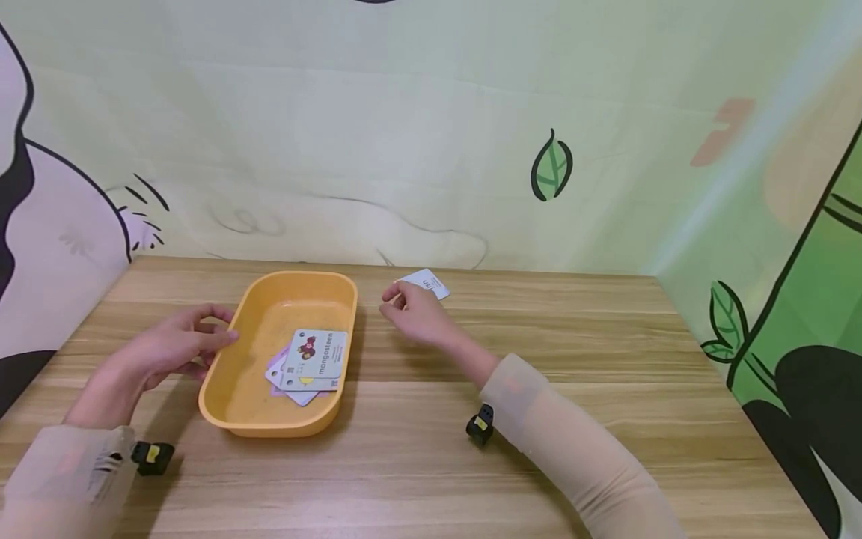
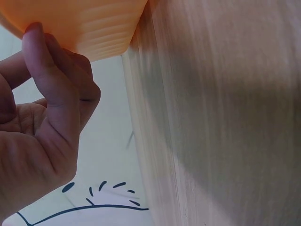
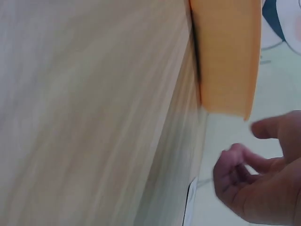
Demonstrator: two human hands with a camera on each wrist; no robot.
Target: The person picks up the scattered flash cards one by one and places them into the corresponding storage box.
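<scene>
An orange plastic tray (image 1: 245, 408) rests on the wooden table, left of centre. My left hand (image 1: 176, 343) holds its left rim, with the thumb at the edge; the left wrist view has the fingers (image 2: 44, 61) against the outer wall. Several fruit cards lie overlapped inside, the top one a mangosteen card (image 1: 313, 353). My right hand (image 1: 419, 314) hovers right of the tray, fingers loosely bent and thumb apart, nothing between them. Just behind it, another card (image 1: 429, 282) lies on the table, partly hidden by the hand.
The wood-grain table (image 1: 417, 479) runs back to a printed wall cloth (image 1: 404, 150) with leaf drawings. Each wrist wears a small black camera, one on the left sleeve (image 1: 153, 457) and one on the right (image 1: 480, 427).
</scene>
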